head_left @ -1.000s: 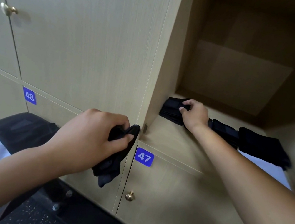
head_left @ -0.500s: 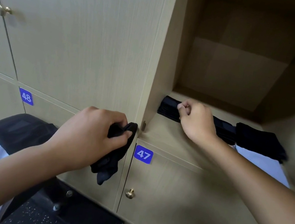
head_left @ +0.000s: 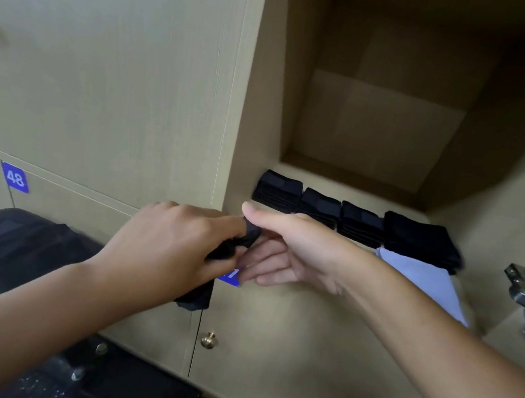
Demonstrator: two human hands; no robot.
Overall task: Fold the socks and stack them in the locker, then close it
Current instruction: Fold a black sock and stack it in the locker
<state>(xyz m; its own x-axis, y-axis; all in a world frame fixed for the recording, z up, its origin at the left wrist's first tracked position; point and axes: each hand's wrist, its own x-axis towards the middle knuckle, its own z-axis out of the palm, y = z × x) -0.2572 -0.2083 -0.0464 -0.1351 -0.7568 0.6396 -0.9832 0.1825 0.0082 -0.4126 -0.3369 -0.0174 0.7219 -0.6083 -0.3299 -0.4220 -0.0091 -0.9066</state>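
- A wall of pale wooden lockers is faced; the open locker (head_left: 353,186) lies just beyond both hands.
- Four folded dark sock piles (head_left: 358,220) are lined up on its floor, behind the right hand (head_left: 283,251); the door is not yet closed.
- One dark sock (head_left: 228,252) is gripped by the left hand (head_left: 173,246); the right hand's fingers are spread and meet it, thumb raised.

you get soft, even light on the pale locker doors (head_left: 102,68), no glare. the open locker (head_left: 371,119) falls into brown shadow toward its top and right. both hands look slightly motion-blurred, and straight edges bow near the frame's borders from the wide lens.
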